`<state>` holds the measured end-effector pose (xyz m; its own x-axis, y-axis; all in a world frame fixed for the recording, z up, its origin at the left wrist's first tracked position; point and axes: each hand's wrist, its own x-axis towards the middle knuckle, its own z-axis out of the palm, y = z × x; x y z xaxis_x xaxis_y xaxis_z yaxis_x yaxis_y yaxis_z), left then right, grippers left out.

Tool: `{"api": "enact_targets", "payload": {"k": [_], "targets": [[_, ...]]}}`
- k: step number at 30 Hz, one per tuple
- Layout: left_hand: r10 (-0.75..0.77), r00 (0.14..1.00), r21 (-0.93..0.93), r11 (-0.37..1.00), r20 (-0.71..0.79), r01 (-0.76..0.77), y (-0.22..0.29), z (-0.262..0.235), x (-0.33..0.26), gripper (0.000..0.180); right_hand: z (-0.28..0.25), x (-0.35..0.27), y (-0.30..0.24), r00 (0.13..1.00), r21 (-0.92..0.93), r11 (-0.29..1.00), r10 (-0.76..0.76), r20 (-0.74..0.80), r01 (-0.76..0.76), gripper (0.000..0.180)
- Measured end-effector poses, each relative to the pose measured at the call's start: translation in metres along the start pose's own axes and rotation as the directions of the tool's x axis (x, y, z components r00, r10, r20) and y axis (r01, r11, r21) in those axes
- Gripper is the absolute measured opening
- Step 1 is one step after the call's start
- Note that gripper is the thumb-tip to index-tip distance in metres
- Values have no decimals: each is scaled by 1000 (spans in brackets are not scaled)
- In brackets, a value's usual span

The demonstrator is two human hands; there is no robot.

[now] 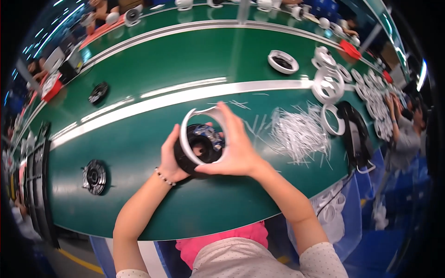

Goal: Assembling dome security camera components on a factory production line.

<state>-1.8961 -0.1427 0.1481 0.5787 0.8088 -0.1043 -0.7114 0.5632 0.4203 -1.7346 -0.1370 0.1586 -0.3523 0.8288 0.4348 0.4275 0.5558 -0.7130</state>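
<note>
My left hand is closed around a round black part with a circuit board and a hole in its middle. A white ring-shaped housing is gripped in my right hand, thumb below and fingers over its top. The ring is tilted and sits in front of the black part, which shows through its opening. I cannot tell whether the two are joined. On the bench to the left lies another round black part with a ribbed face, apart from both hands.
Right of my hands lies a heap of thin white strips, with white rings and a black device beyond. Farther off are a black part and a white housing. A black rack stands left. Another person works at right.
</note>
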Motion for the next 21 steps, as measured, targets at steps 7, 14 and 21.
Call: {"api": "enact_targets", "payload": {"k": [7, 14, 21], "targets": [[47, 998, -27, 998, -48, -48, -3, -16, 1, 51, 12, -10, -7, 988, -71, 993, -90, 125, 99, 116], [-63, 991, 26, 997, -117, 67, -1, -12, 0, 66, 12, -10, -4, 977, -83, 990, -93, 191, 110, 113], [-185, 981, -16, 983, -64, 185, 5, -25, 0, 69, 9, -5, -10, 929, -108, 978, -133, 345, 180, 109]]}}
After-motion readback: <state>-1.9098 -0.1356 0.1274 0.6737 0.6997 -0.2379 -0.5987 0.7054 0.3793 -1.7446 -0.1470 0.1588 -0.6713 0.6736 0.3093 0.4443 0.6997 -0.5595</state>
